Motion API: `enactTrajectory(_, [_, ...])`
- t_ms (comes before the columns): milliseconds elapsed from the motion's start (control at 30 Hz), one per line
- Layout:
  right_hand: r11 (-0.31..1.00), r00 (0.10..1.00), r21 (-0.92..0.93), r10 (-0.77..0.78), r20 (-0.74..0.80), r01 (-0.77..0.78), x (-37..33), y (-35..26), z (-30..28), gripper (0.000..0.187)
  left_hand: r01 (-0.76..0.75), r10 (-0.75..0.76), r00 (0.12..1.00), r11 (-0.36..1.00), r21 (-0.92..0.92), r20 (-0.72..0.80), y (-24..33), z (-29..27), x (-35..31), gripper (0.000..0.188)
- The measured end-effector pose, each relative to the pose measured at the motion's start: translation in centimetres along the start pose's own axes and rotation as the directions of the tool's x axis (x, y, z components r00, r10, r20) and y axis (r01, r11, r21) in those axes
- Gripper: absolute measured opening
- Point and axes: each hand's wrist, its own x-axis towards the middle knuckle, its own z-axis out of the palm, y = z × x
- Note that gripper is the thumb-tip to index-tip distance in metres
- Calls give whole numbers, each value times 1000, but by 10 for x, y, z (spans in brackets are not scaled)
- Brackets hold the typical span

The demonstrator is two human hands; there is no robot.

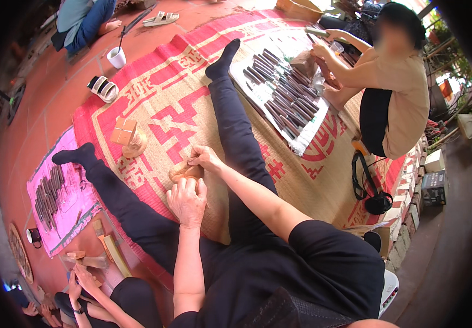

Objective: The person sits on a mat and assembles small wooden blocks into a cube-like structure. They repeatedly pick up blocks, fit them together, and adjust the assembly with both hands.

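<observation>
Between my outstretched legs is a light brown, rounded wooden piece (186,173), partly covered by my hands. My left hand (187,201) is closed, knuckles up, at the near side of the wood. Its fingertips are hidden beneath it. Over the far right side of the piece, my right hand (206,159) has thumb and fingers pinched together. Whether a small tool sits in that pinch is too small to tell. Farther left on the mat stand a pale rounded wooden carving (135,145) and a squared wooden block (123,131) against it.
A red and tan woven mat (181,123) lies under me. Many dark-handled tools (288,90) cover a white cloth at the far right, beside a seated co-worker (394,93). More tools (49,197) lie on a pink cloth at left. Another person's hands (86,280) hold wood at lower left.
</observation>
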Motion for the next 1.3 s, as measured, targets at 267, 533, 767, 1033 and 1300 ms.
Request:
enactTrajectory(267, [931,905,279,313,-289,-233,7,8,-9,17,13,-13,1000,1000,-9,3,-1,1,-6,19])
enactTrajectory(533, [1000,961,17,-20,-277,26,-7,7,2,12,-37,34,998,998,-51,-62,-5,6,5,21])
enactTrajectory(767, [834,962,543,216,-165,-94,1,12,-10,13,1,-8,994,998,-64,-113,-15,2,0,19])
enactTrajectory(1033, [935,922,354,105,-374,37,4,10,5,18,-41,37,996,998,-47,-87,2,7,-3,18])
enactTrajectory(1300, [928,995,364,94,-26,-78,-16,-10,4,10,-22,18,998,998,-65,-62,-2,4,-5,19])
